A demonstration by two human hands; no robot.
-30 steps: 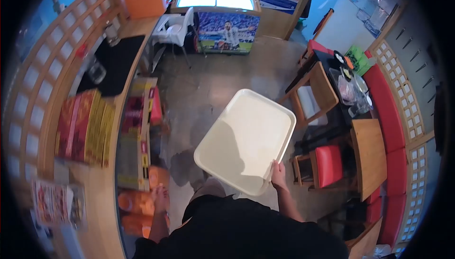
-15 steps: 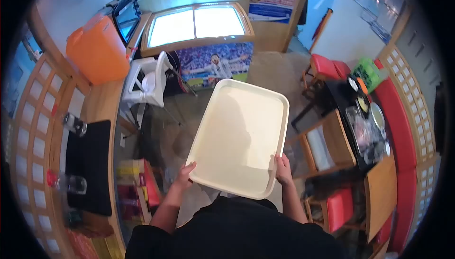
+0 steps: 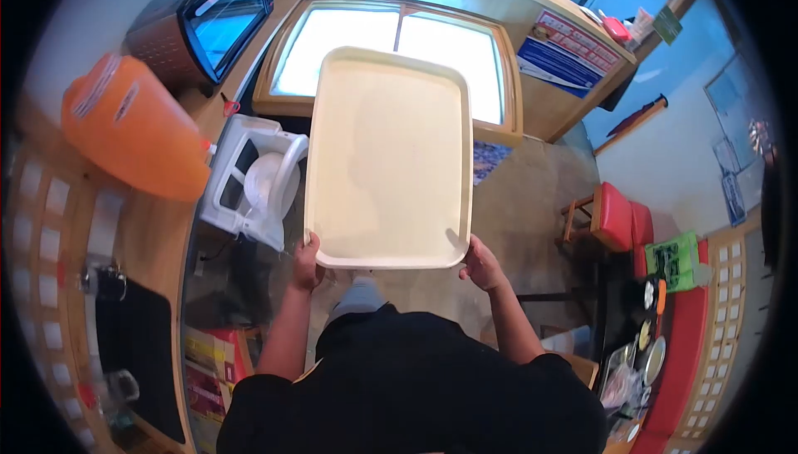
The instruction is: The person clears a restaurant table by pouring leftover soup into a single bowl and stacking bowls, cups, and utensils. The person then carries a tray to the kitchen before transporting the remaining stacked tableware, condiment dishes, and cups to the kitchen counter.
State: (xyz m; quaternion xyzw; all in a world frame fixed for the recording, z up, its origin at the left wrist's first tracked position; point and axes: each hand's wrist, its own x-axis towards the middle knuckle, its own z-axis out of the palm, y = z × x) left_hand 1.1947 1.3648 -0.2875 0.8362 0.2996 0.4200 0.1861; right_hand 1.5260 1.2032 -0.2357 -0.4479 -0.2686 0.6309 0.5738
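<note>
A cream rectangular serving tray [image 3: 391,155] with rounded corners and a raised rim is held out in front of me, with nothing lying on it. My left hand [image 3: 307,263] grips its near left corner, thumb over the rim. At the near right corner my right hand [image 3: 482,264] holds the edge, its fingers partly hidden beneath. Beyond the tray's far end is a brightly lit window-like panel [image 3: 457,67] in a wooden frame. A white plastic high chair [image 3: 258,180] stands close to the tray's left side.
On the left counter are an orange container [image 3: 137,125], a toaster oven [image 3: 208,26] and a black mat [image 3: 137,346]. To the right stand a red-cushioned chair [image 3: 611,217] and a dark table with dishes [image 3: 655,360]. A red bench [image 3: 686,329] lines the right wall.
I have moved forward toward the lit panel, with the tray still in both hands. The high chair and oven appear nearer, and the right-hand table has shifted down and back in view.
</note>
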